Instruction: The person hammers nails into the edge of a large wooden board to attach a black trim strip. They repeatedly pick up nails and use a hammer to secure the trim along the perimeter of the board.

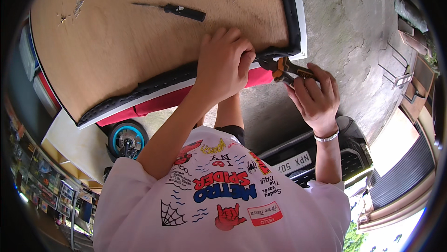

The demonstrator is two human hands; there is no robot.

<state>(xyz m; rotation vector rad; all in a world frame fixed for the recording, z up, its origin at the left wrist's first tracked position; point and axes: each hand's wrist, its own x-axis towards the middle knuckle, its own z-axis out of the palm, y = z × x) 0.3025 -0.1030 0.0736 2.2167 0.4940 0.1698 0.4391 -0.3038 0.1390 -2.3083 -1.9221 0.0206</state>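
Note:
A plywood panel (111,42) lies before me, with a black padded cover (172,75) folded over its edge and fastened along it in a row. My left hand (223,61) is closed at the near edge, its curled fingers pressed onto the folded black cover. What lies under the fingers is hidden. In my right hand (319,96) is a pair of pliers (281,70) with orange and black handles. Its jaws are at the black cover near the panel's right corner. A screwdriver (184,12) with a black handle rests on the wood, beyond my left hand.
Small loose metal bits (77,9) are scattered on the panel's far left. Red material (158,100) shows beneath the near edge. A wheel with a blue rim (127,140) stands at the lower left. A dark vehicle (344,149) is at the lower right, on a concrete floor (344,24).

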